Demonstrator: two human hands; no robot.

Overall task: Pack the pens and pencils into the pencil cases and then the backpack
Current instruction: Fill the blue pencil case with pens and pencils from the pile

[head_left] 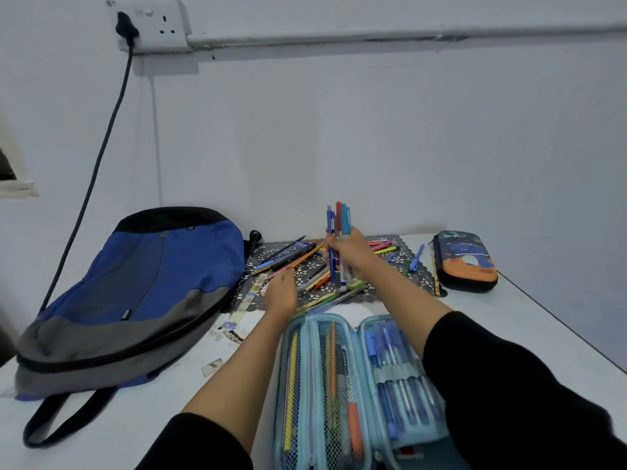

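Pens and pencils (307, 256) lie scattered over a dark lace mat (419, 278) at the far side of the table (529, 317), most of them crossing one another at loose angles. From my end I see the right hand (349, 254) clenched round a bundle of pens (339, 225), held upright above the middle of the mat, with the blue, red and teal caps sticking out above the fist and the lower ends reaching down towards the mat. The left hand (281, 293) is stretched out low over the near left edge of the mat, its fingertips right at the loose pencils there. Its fingers are turned away from me, so I cannot tell whether it pinches one or only touches.

Just in front of both wrists the open pencil case (315, 318) lies spread flat. Its left half has pencils behind mesh, and its right half has blue pens tucked under elastic loops. The closed pencil case (464, 259), dark with a cartoon print, sits well to the right of the mat. The backpack (142, 283) lies flat to the left of the mat, touching its edge. On the wall behind, a cable (101, 147) hangs from a wall socket (152, 25).
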